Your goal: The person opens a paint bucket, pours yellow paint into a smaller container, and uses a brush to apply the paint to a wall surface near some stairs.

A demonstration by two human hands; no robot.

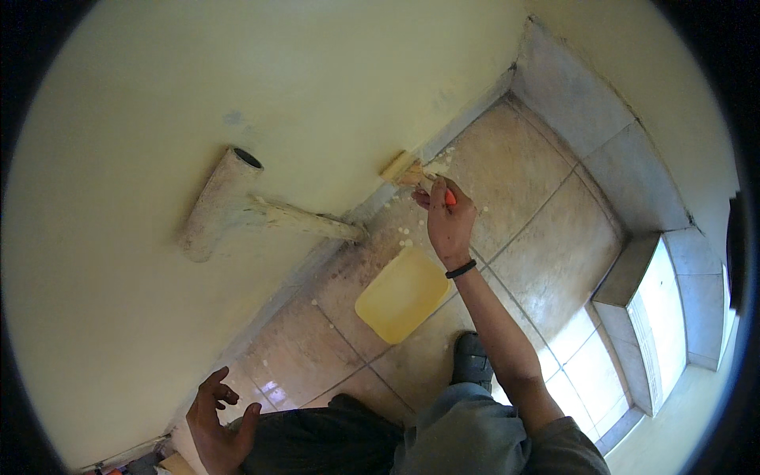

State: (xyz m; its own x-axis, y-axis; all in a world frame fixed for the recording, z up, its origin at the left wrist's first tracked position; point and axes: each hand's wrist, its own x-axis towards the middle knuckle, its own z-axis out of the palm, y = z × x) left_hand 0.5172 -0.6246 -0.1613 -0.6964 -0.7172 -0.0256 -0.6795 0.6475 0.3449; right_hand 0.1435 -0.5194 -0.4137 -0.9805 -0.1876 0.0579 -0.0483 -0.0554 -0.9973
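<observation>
My right hand point(451, 222) is closed round the orange handle of a paintbrush point(408, 170). The brush's pale, paint-coated bristles touch the bottom of the yellowish wall point(317, 95), just above the grey skirting tiles. A black band circles my right wrist. Below that hand, a yellow rectangular tub point(404, 297) stands on the tiled floor; pale yellow shows inside it. My left hand point(218, 427) holds nothing, its fingers apart and curled a little, close to the wall at lower left.
A paint-smeared T-shaped pipe point(305, 220) with an open end sticks out from the wall at left. Pale drips dot the floor tiles point(514, 174). A tiled ledge point(645, 317) stands at right. My shoe point(472, 360) is near the tub. Assorted items lie in the lower left corner.
</observation>
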